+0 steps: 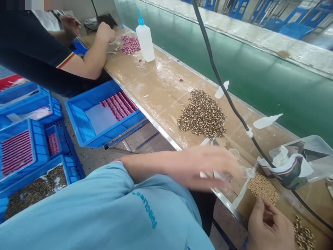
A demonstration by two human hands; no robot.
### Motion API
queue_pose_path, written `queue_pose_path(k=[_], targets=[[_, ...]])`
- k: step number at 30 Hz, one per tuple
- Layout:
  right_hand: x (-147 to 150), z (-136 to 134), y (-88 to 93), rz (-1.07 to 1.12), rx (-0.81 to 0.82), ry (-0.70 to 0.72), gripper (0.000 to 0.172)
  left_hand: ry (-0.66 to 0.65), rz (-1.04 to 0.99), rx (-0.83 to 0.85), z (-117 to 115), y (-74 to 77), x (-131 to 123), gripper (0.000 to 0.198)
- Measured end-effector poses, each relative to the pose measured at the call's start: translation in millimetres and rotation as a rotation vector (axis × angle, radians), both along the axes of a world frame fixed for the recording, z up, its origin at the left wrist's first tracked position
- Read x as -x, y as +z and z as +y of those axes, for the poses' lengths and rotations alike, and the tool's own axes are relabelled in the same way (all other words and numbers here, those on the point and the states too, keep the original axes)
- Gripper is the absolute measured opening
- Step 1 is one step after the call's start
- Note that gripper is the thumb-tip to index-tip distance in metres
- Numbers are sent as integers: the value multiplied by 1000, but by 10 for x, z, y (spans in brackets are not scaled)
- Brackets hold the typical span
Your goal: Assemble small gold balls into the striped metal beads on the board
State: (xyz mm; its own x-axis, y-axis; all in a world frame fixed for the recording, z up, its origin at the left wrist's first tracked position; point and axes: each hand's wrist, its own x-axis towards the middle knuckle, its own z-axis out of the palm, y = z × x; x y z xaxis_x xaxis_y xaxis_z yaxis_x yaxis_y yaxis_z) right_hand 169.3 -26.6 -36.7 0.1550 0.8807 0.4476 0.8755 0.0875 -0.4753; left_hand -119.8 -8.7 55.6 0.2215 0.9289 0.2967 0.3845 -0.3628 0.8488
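My left hand (212,166) is over the table's near edge, smeared by motion; its thumb looks apart from its fingers, but I cannot tell whether it holds anything. Clear plastic pieces (248,172) lie just past its fingertips. At the lower right, my right hand (272,224) is closed, thumb and index finger pinched together; whatever is between them is too small to make out. Right beyond those fingertips spreads a patch of small beige beads (263,188). Brown-and-gold small parts (303,232) lie to the right of this hand. A large heap of similar small parts (202,114) sits farther up the table.
A black cable (215,73) crosses over the table (156,90). A white bottle (145,41) stands near pink-purple pieces (130,45). A clear tub (312,149) holds cloth. Blue crates (85,132) are at left, beside a co-worker's arm (91,59). A green belt (234,66) runs behind.
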Motion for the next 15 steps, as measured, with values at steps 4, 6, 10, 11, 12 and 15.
queue_pose_path(k=[4, 6, 10, 11, 12, 15], targets=[[31, 6, 62, -69, -68, -124, 28, 172, 252, -60, 421, -416, 336, 12], [43, 10, 67, -76, -73, -112, 26, 285, 333, -10, 530, -619, 420, 13], [34, 13, 39, -50, -58, -120, 27, 306, 409, -36, 599, -778, 408, 15], [28, 13, 32, -46, -49, -130, 28, 301, 422, -45, 607, -777, 384, 15], [23, 13, 25, -44, -41, -139, 28, 297, 436, -49, 616, -769, 358, 14], [12, 10, 13, -48, -46, -149, 30, 293, 486, -36, 645, -745, 299, 12]])
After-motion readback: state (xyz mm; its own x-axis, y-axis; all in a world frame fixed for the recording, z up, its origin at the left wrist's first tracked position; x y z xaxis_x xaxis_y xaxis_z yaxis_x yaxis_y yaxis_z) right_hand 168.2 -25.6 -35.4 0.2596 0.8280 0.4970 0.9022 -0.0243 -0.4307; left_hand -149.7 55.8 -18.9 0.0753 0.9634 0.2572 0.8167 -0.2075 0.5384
